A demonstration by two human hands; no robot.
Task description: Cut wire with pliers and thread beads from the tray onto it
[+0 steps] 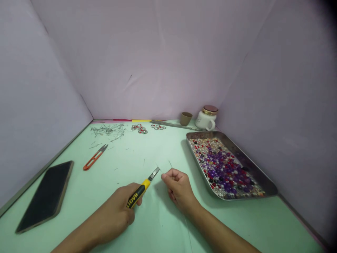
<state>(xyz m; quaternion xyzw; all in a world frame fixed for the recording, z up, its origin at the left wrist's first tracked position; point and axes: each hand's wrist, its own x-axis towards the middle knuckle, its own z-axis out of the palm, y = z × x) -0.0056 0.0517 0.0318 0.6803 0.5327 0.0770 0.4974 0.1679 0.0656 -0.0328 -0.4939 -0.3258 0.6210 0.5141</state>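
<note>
My left hand (117, 212) is closed around the yellow and black handles of a pair of small pliers (143, 188), whose metal jaws point up and right. My right hand (179, 188) is pinched shut just right of the jaws, holding a thin wire (170, 163) that rises from the fingertips. Both hands hover over the pale green table (137, 154), near its middle front.
A metal tray (263, 179) of several coloured beads lies at the right. A black phone (46, 195) lies at the left, orange thread snips (94, 157) beyond it. Wire scraps (109, 130), small beaded pieces (139, 129), a brown cup (185, 118) and a white jar (206, 118) stand by the back wall.
</note>
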